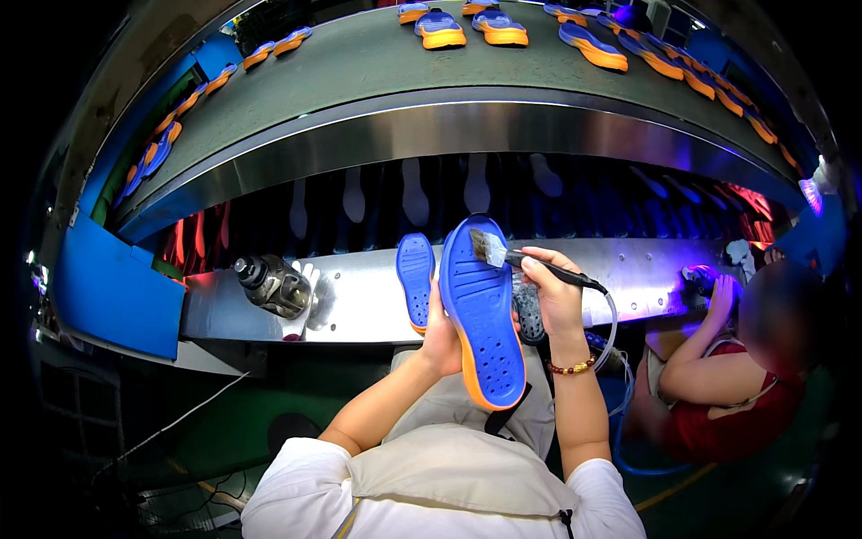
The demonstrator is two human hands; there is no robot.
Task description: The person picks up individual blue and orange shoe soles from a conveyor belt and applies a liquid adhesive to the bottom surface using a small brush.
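Note:
My left hand (441, 334) grips a blue shoe sole (483, 314) with an orange edge, its perforated heel end toward me. The fingers behind it are mostly hidden. A flat brush (490, 249) is pinched in my right hand (554, 295), its bristles against or just over the upper part of the sole. From the brush's black handle a pale hose (614, 325) curves down. Just left of the held sole is a smaller-looking blue sole (415, 280) with an orange edge; whether my left hand touches it I cannot tell. A dark perforated piece (528, 310) shows partly behind my right hand.
A metal ledge (359, 314) crosses in front of me, with a dark cylindrical tool (272, 286) at its left. Beyond, a green conveyor belt (359, 72) carries several blue-and-orange soles (440, 29). At right sits a co-worker in red (754, 404), one hand on the ledge area.

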